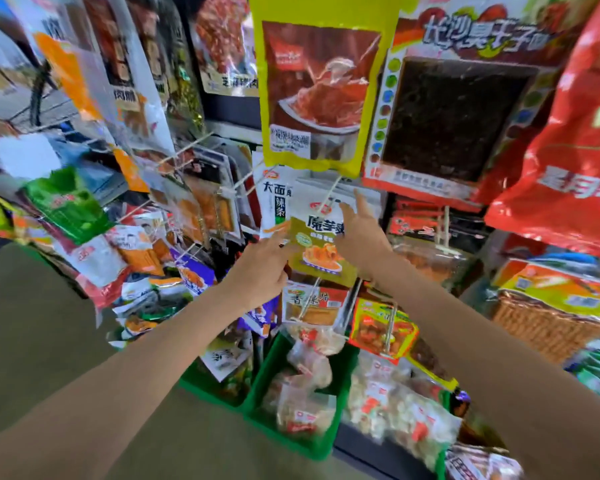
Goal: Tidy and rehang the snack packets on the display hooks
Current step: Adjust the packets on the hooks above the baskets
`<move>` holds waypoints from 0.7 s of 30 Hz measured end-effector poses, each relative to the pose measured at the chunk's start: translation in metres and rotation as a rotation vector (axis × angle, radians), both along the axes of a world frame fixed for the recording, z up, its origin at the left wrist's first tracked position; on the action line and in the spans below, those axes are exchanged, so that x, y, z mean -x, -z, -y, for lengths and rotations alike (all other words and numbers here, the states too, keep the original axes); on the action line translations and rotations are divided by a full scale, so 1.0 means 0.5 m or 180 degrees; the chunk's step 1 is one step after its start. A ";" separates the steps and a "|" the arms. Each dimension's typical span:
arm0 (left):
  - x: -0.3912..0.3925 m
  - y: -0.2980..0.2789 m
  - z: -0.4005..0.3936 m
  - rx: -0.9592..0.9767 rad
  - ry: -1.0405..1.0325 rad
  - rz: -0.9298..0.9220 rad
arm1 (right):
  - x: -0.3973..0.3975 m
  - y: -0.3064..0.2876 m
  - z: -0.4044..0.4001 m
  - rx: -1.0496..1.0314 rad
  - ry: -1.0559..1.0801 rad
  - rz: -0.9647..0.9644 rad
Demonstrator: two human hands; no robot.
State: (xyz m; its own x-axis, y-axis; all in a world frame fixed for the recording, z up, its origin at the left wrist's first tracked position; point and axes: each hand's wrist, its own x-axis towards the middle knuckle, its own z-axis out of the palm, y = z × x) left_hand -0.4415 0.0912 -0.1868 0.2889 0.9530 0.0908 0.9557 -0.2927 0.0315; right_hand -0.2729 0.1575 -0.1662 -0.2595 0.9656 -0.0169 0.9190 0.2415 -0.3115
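A white and olive-green snack packet (321,247) hangs in the middle of the rack on a white display hook (331,194). My left hand (262,268) pinches the packet's lower left edge. My right hand (362,233) rests against its right side, index finger pointing up toward the hook. Behind it hangs another white packet (274,202). Above it hang a large yellow packet (321,88) and a packet with a dark window (454,112).
Several packets crowd hooks on the left (201,206) and below (312,306). Green bins (267,389) of wrapped snacks sit under the rack. A red bag (568,161) hangs at right, with a wicker basket (548,327) beneath it.
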 end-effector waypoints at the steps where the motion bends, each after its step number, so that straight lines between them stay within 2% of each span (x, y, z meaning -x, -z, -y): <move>1: 0.021 0.001 -0.008 -0.0018 0.0015 0.0015 | 0.018 -0.001 -0.002 0.0048 0.0014 0.0029; 4: 0.098 0.015 -0.034 -0.0070 0.0167 0.0051 | 0.088 0.028 0.017 -0.0090 0.0042 0.0179; 6: 0.157 0.019 -0.040 -0.0155 0.0357 0.0101 | 0.144 0.047 0.031 -0.0008 -0.0182 0.0176; 9: 0.269 0.014 -0.037 -0.0461 0.0643 0.0115 | 0.252 0.034 0.029 0.0054 -0.0315 -0.0382; 13: 0.456 -0.004 -0.053 -0.0387 0.0167 0.0660 | 0.460 -0.007 -0.025 0.0245 -0.0149 -0.1260; 16: 0.572 -0.017 -0.078 -0.0412 -0.0088 0.0887 | 0.590 0.001 -0.102 0.0376 0.0158 -0.1369; 19: 0.635 -0.031 -0.103 -0.0382 -0.0058 0.0932 | 0.653 0.015 -0.147 0.0214 0.0418 -0.1375; 21: 0.652 -0.034 -0.122 -0.0413 0.0009 0.1033 | 0.660 0.017 -0.155 0.0320 0.0772 -0.1781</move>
State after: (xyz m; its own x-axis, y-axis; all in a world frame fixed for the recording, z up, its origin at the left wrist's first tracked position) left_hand -0.7678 0.1520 -0.1700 0.2276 0.9268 0.2988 0.9011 -0.3167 0.2960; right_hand -0.6031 0.2352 -0.1748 -0.0286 0.9989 -0.0358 0.6347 -0.0095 -0.7727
